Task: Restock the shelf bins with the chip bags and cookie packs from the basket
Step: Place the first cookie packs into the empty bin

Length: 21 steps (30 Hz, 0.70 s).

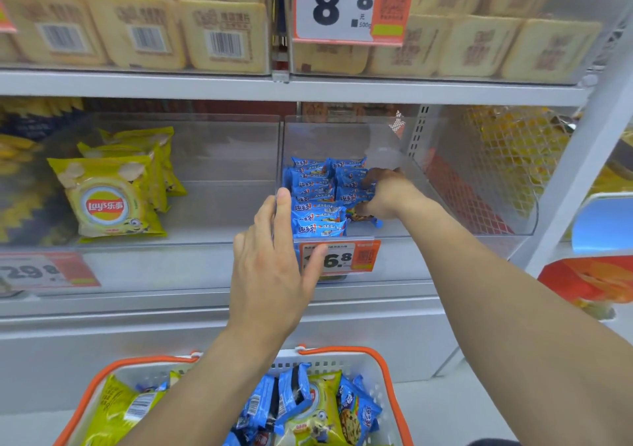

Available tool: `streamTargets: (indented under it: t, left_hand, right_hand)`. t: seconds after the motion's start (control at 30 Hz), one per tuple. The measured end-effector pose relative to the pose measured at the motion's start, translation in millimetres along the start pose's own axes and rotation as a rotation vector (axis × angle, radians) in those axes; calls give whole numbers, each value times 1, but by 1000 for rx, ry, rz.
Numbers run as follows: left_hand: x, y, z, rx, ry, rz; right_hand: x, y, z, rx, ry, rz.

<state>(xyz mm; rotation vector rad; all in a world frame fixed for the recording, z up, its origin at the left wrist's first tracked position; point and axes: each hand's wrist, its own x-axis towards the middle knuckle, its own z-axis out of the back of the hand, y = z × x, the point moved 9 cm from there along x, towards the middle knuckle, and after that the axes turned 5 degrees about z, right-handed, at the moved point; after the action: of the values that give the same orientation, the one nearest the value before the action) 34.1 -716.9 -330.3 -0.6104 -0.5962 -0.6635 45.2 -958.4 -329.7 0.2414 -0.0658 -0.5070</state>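
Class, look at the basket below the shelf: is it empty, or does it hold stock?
Not empty. The basket holds blue cookie packs and yellow chip bags.

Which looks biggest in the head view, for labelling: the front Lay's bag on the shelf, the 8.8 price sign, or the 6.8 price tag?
1. 8.8 price sign
2. Lay's bag, nearly alike; nearness makes this unsure
3. 6.8 price tag, partly hidden by left hand

A shop: price tags (339, 3) on stocked snack shelves (205, 85)

bright, even light; soft blur and bowed lines toward edges.
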Motion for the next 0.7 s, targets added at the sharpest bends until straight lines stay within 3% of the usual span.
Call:
streamTargets:
  t: [0.13,0.7]
  left_hand:
    - [-1,-1,0,4,4,7]
    - [0,-1,3,-38,70,22]
  right_hand:
    - [5,-9,-4,178,-6,-51]
    - [-24,-5,27,230,-31,69]
